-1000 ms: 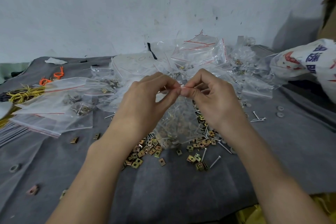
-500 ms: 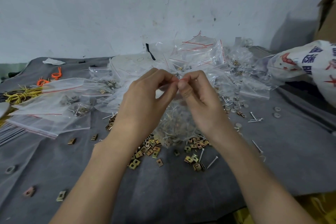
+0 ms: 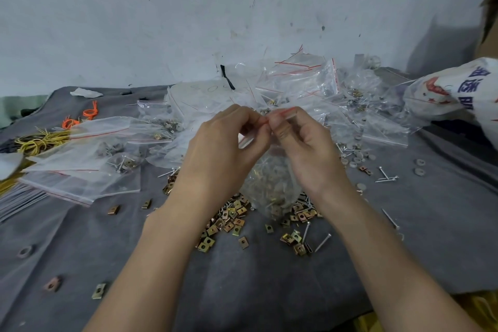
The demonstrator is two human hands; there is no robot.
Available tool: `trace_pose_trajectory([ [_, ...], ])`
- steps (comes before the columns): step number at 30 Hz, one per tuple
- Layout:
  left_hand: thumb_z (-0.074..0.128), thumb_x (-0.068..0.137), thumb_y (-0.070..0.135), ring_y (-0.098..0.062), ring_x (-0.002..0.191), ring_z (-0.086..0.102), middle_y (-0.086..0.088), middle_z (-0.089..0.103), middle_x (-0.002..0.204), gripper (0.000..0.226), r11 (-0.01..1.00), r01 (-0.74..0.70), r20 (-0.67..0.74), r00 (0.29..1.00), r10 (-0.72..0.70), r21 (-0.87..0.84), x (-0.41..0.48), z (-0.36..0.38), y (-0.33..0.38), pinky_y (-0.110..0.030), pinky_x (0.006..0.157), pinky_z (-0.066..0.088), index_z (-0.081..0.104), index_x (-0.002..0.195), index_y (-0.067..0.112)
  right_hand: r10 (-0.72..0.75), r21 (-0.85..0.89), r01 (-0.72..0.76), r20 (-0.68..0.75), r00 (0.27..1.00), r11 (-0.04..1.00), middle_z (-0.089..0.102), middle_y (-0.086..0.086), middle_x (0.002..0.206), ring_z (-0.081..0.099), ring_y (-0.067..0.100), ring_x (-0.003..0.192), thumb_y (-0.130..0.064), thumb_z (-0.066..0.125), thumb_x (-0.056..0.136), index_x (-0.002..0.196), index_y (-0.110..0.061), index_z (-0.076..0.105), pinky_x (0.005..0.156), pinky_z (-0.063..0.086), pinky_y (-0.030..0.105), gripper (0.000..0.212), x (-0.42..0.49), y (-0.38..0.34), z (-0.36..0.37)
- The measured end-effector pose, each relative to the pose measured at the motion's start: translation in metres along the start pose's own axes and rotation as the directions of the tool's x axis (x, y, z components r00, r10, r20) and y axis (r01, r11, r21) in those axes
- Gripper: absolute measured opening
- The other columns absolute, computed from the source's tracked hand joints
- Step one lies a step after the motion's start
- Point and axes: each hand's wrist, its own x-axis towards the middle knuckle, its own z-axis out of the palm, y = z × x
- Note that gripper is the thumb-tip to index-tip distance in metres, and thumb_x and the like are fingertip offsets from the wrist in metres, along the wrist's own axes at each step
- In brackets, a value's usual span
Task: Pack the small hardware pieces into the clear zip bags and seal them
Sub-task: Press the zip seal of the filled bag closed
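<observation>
A clear zip bag (image 3: 270,183) filled with brass clips and screws hangs between my hands above the grey cloth. My left hand (image 3: 223,148) pinches the red-lined zip strip at the bag's top from the left. My right hand (image 3: 304,145) pinches the same strip from the right, thumb on the front. The two hands almost touch at the strip. Under the bag lies a heap of loose brass clips (image 3: 229,221) mixed with nails (image 3: 322,242).
Filled and flat zip bags (image 3: 80,159) lie at the left, and a big pile of clear bags (image 3: 296,81) stands behind against the wall. Yellow and orange ties (image 3: 40,140) lie far left. A printed white sack (image 3: 458,89) is at right. Washers (image 3: 419,167) dot the cloth.
Both hands have stayed on the bag's zip strip, with the right fingers shifting slightly along it. The bag hangs in about the same place.
</observation>
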Motion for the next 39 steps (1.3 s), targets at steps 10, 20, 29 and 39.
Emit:
trace_pose_trajectory([
  [10,0.059,0.093,0.035,-0.006,0.087,0.061,0.011,0.066,0.089,0.013,1.0,0.017,0.019,1.0,-0.017,0.008,-0.003,0.003,0.002,-0.035,0.075,0.051,0.066,0.093,0.023,-0.087,-0.22,0.063,-0.099,0.991,0.973,0.071,-0.005,0.085,0.069,0.007,0.079,-0.021,0.054,0.104,0.096,-0.018,0.063,0.08,0.06,0.047,0.012,-0.003,0.007,0.002],
  [20,0.064,0.093,0.034,-0.003,0.09,0.062,0.013,0.066,0.093,0.009,0.999,0.036,0.017,0.999,-0.036,-0.027,0.001,-0.002,0.001,-0.035,0.077,0.053,0.067,0.096,0.027,0.032,-0.012,-0.033,-0.061,0.998,0.999,0.076,0.005,0.091,0.073,0.014,0.082,-0.033,0.07,0.086,0.094,-0.012,0.072,0.07,0.06,0.025,0.023,-0.002,-0.003,-0.007],
  [29,0.064,0.094,0.035,-0.004,0.086,0.062,0.014,0.066,0.089,0.009,0.998,0.016,-0.039,0.999,-0.018,-0.058,-0.001,0.005,0.007,-0.039,0.073,0.052,0.067,0.094,0.027,-0.064,-0.064,0.054,-0.167,0.984,0.997,0.076,-0.003,0.083,0.074,0.016,0.073,-0.017,0.067,0.096,0.079,-0.026,0.063,0.073,0.059,0.036,0.019,-0.002,-0.006,-0.004],
  [39,0.066,0.092,0.03,0.005,0.086,0.062,0.017,0.068,0.085,0.005,0.996,0.059,-0.024,0.998,-0.061,-0.073,-0.004,-0.006,-0.001,-0.017,0.075,0.048,0.068,0.088,0.03,-0.127,-0.09,0.104,-0.304,0.944,0.99,0.074,-0.008,0.074,0.072,0.01,0.073,0.004,0.059,0.096,0.079,-0.025,0.062,0.07,0.055,0.022,0.033,0.001,-0.004,-0.014],
])
